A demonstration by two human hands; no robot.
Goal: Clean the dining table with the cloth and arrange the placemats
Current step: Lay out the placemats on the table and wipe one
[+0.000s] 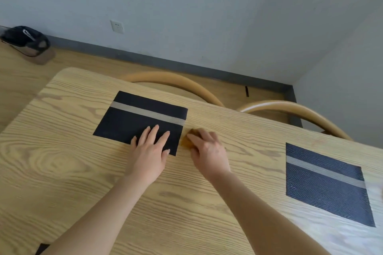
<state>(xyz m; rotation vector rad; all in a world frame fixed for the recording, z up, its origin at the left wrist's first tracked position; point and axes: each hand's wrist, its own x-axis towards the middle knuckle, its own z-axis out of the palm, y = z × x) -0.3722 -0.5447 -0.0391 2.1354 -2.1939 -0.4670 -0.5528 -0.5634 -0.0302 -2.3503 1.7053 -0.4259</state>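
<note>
A dark placemat (132, 118) with a pale stripe lies on the light wooden dining table (62, 172). My left hand (151, 149) rests flat on its near right corner, fingers spread. Just right of that mat, my right hand (209, 149) presses a small yellow-brown cloth (186, 142) against the tabletop; the hand covers most of the cloth. A second dark placemat (325, 184) with a pale stripe lies at the right side of the table.
Two curved wooden chair backs (176, 80) (294, 109) stand along the table's far edge. A black bin (27, 40) sits on the floor at the far left by the wall. A dark corner (42, 248) shows at the table's near edge.
</note>
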